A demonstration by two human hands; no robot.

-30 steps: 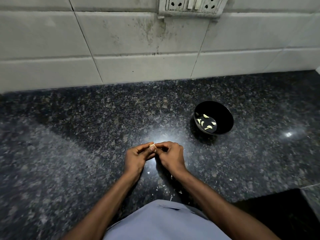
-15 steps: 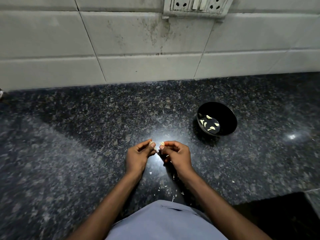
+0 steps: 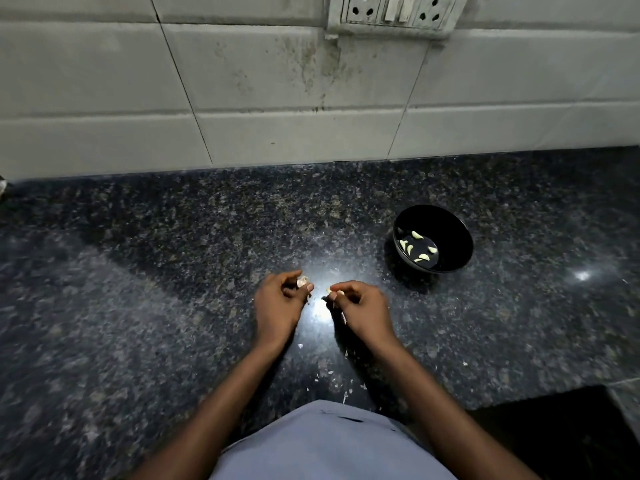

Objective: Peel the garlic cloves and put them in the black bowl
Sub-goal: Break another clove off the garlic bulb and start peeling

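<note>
My left hand (image 3: 277, 308) hovers over the dark granite counter (image 3: 173, 271) and pinches a piece of pale garlic skin (image 3: 302, 281) between thumb and fingers. My right hand (image 3: 362, 311) is a short gap to its right and pinches a small pale garlic clove (image 3: 337, 292) at its fingertips. The black bowl (image 3: 446, 233) stands on the counter beyond and to the right of my right hand. Several peeled cloves (image 3: 417, 249) lie in its bottom.
Small scraps of garlic skin (image 3: 332, 375) are scattered on the counter near its front edge, between my forearms. A tiled wall (image 3: 277, 98) with a socket panel (image 3: 394, 12) rises behind the counter. A dark recess (image 3: 554, 438) drops off at the lower right.
My hands were together on one clove a second ago. They have pulled apart, the left keeping the skin and the right keeping the clove.
</note>
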